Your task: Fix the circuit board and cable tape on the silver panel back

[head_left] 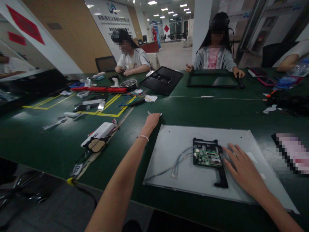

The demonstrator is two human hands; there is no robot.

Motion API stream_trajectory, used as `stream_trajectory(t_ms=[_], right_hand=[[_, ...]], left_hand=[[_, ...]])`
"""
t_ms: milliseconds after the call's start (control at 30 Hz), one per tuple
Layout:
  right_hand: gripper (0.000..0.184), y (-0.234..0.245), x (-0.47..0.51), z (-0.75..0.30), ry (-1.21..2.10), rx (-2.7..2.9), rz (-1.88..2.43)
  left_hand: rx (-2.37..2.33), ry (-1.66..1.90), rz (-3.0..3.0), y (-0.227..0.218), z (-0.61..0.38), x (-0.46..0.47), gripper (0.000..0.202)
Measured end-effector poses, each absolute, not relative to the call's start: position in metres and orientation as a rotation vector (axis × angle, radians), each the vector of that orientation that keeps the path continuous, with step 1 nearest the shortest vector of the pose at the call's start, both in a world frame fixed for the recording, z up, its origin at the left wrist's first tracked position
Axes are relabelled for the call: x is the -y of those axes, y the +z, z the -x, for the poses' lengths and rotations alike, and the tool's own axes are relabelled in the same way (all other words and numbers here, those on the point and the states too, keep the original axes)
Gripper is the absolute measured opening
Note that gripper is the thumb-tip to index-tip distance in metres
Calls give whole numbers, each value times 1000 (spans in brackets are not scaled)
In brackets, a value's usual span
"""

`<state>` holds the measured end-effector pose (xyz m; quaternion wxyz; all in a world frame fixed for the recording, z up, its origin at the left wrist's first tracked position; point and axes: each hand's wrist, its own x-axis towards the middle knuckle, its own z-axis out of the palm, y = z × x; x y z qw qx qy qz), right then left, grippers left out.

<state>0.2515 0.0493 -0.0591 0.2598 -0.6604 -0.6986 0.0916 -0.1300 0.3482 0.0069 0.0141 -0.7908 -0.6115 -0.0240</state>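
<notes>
A grey metal panel [173, 138], like the back of a display, lies flat on the green table before me. Fixed on it is a black plastic bracket [223, 180] bearing a green circuit board [206, 157]. Thin grey cables [166, 170] run from the board toward the panel's left edge. My right hand [243, 167] rests open on the panel, fingers spread, just right of the bracket. Beyond the panel's far left corner, my left hand [152, 121] is closed at a thin white strip [150, 112], low over the table. Its fingertips are partly hidden.
A power strip [100, 133] with cords lies to the left. Farther off are a black cover [163, 80], a red bar [101, 89] and a round metal dish [128, 84]. Across the table a person holds a black frame [214, 85]. A phone [293, 153] lies at right.
</notes>
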Motion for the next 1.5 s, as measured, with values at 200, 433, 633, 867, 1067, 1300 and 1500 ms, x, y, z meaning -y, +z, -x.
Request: stream_trajectory(t_ms=[200, 433, 633, 867, 1067, 1300, 1500], right_hand=[[53, -58, -50, -252, 247, 1902, 1800], [52, -58, -50, -254, 195, 1940, 1815], [52, -55, -50, -252, 127, 1983, 1847], [53, -57, -50, -252, -9, 2075, 1861], [53, -59, -49, -254, -58, 2110, 1869], [53, -58, -49, -256, -43, 2119, 1875], [51, -57, -48, -254, -22, 2092, 1875]], left_hand=[[1866, -54, 2430, 8, 125, -346, 34], [1884, -47, 2372, 9, 118, -348, 35], [1925, -70, 2320, 11, 111, -349, 34], [1817, -250, 2325, 29, 101, -312, 33], [1423, -343, 2729, 13, 92, -250, 29], [1359, -434, 3002, -5, 109, -237, 31], [1333, -564, 3109, 4, 121, -225, 36]])
